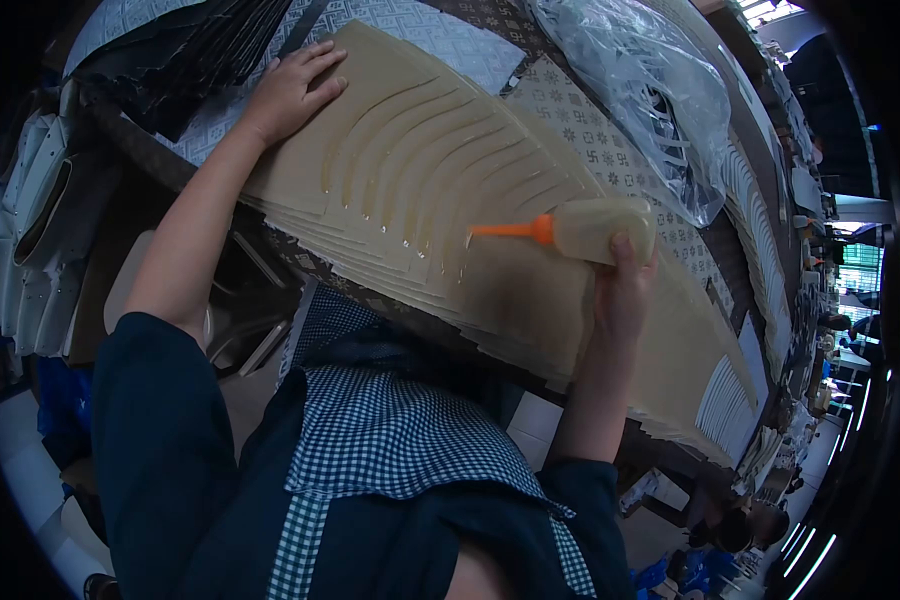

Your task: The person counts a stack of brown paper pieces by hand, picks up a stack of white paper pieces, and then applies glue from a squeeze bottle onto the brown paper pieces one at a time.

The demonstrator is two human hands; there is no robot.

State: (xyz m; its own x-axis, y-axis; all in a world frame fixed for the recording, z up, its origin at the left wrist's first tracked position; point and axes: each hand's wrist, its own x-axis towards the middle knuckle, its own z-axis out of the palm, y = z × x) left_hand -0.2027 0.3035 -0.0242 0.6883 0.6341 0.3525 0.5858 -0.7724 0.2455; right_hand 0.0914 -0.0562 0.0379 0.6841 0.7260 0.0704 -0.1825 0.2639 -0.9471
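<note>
In my right hand (625,285) is a squeeze glue bottle (585,228), pale and tilted on its side, with an orange nozzle pointing left. The nozzle tip is at a wet line of glue on a large tan sheet (530,290). Several curved glue lines (410,215) run across the sheet to the left of the tip, glistening at their near ends. My left hand (295,90) lies on the sheet's far left corner, fingers stretched out. More sheets are stacked beneath, their edges fanned along the near side.
Clear plastic wrapping (650,110) lies on the table's far side. Black pleated material (210,70) sits at the far left, near white patterned paper (440,45). White strips (725,405) lie at the right end. Pale folded pieces (40,200) hang at left.
</note>
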